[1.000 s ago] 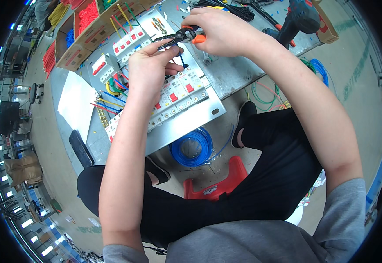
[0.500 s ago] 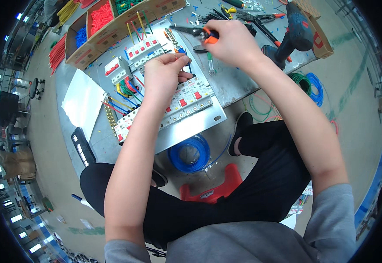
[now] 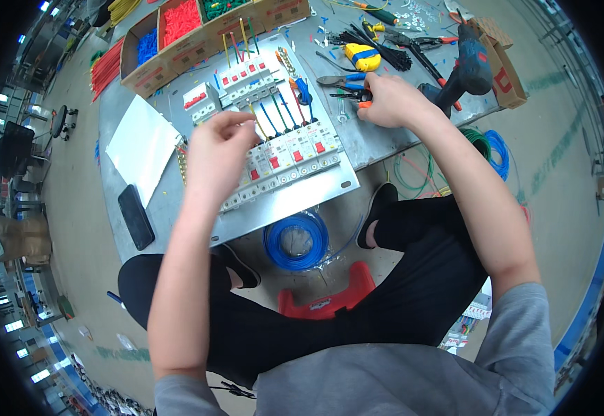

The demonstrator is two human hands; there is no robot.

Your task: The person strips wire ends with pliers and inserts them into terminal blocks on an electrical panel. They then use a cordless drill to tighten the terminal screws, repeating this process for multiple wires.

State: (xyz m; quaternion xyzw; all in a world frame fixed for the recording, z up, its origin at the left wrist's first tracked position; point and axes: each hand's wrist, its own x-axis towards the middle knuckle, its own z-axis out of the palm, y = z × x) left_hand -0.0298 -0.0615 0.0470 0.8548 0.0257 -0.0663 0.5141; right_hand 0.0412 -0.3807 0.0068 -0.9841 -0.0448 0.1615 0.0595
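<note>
A metal mounting plate (image 3: 302, 197) lies on the grey worktable and carries rows of white circuit breakers (image 3: 295, 149) wired with blue, yellow and red leads. My left hand (image 3: 218, 149) hovers over the lower breaker row, thumb and forefinger pinched on a thin yellow wire (image 3: 254, 114). My right hand (image 3: 392, 100) rests on the table just right of the plate, closed on orange-handled pliers (image 3: 349, 97) whose jaws point left.
Cardboard boxes (image 3: 177, 31) of coloured parts line the far edge. A yellow tape measure (image 3: 361, 57), black cable ties (image 3: 385, 52) and a blue drill (image 3: 472, 66) lie beyond my right hand. A white sheet (image 3: 142, 145), black phone (image 3: 135, 216), blue wire coil (image 3: 295, 239) and red stool (image 3: 326, 299) are nearer.
My right hand drew away from the left and came down to the table with the pliers. My left hand stayed over the breakers, and the view tilted down.
</note>
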